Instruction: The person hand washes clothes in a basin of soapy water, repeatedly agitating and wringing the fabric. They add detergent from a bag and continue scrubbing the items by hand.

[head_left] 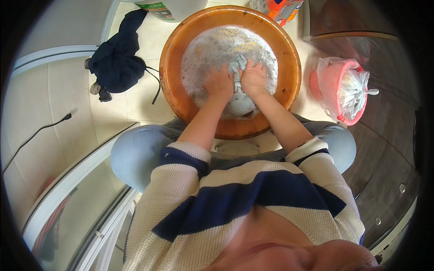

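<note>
A large orange-brown plastic basin (pixel 289 67) stands in front of me, holding soapy water with white suds (pixel 203 49). A wet, light grey-blue cloth (pixel 238 72) sticks up twisted through the middle of the water, and a bunched part of it bulges at the near side. My left hand (pixel 219 82) is at the cloth's left with its fingers spread in the suds, their tips partly under water. On the other side my right hand (pixel 254 79) touches the cloth near the thumb, fingers apart and partly in the water. The cloth's submerged part is hidden.
Dark navy clothing (pixel 118 61) with a cord lies on the floor to the left. At the right stands a pink bin (pixel 338 86) with a white bag. An orange package (pixel 282 10) and a pale container (pixel 174 9) are behind the basin. A black cable (pixel 40 131) lies far left.
</note>
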Tool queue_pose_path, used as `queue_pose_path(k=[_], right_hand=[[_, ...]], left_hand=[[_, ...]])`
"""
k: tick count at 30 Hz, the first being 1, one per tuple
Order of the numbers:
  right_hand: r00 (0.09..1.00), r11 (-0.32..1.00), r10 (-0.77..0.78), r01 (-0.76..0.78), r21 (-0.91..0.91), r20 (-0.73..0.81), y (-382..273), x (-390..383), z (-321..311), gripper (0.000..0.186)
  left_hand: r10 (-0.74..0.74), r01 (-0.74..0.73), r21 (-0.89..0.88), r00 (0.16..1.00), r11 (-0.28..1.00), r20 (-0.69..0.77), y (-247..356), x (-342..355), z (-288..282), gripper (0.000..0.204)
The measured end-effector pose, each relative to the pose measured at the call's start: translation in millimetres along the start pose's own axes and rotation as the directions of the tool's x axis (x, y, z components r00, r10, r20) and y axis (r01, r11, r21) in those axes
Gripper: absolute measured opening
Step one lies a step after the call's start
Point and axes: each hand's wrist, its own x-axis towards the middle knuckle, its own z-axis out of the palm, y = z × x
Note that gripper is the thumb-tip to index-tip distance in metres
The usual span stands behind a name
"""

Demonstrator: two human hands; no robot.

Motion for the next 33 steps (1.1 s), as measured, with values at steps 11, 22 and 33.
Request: queue_pose_path(k=[11,22,33], right_hand=[[0.932,0.984,-0.159,0.176,-0.024,0.327,9,63,-11,0.037],[0.817,0.741,-0.132,0.458,0.492,-0.561,47,-16,-10,0.031],[0.664,0.226,-0.149,0.744,0.629,-0.732,-9,-103,-205,0.023]], left_hand=[[0.107,-0.101,-0.037,0.966,0.994,0.236,-33,67,14,0.040],[-0.005,-0.116,-0.527,0.975,0.842,-0.223,-24,-37,-64,0.047],[0.196,-0.666,-0.598,0.724,0.446,-0.661,2,-60,-184,0.035]])
